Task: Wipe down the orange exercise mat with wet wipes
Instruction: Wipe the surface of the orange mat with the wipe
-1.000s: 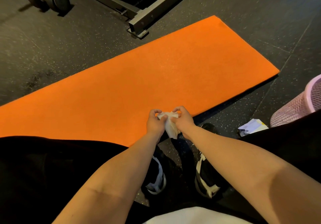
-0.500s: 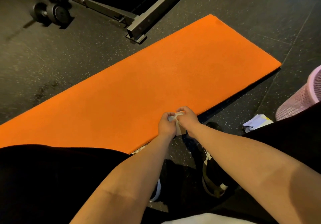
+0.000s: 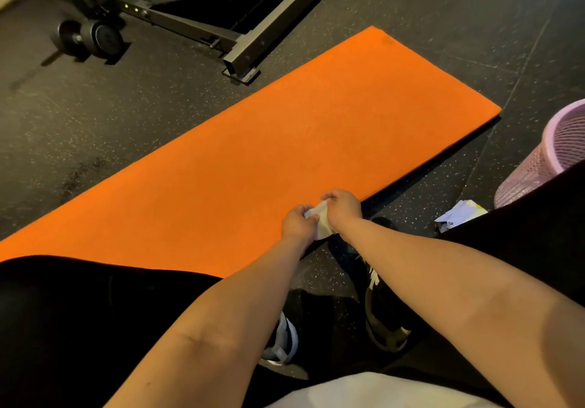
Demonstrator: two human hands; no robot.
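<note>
Seen from above, looking down past the person's own knees. An orange exercise mat (image 3: 253, 154) lies flat on a dark speckled floor (image 3: 95, 116). Its long axis runs on a slant, from near the person's left knee away to a far corner on the right. Above the mat's near long edge, roughly two-thirds of the way along towards the right end, both hands meet around one crumpled white wet wipe (image 3: 322, 227). The left hand (image 3: 296, 222) pinches the wipe's left side with curled fingers and sits just over the orange surface. The right hand (image 3: 345, 203) pinches the top of the wipe, thumb and fingers closed on it, right at the mat's edge. The wipe hangs between them, apparently clear of the mat. Nearly all of the mat lies ahead and to the left of the hands, so the left hand looks nearer the larger stretch. Further right on the floor lie a small white packet (image 3: 459, 214) and a pink basket (image 3: 544, 154).
</note>
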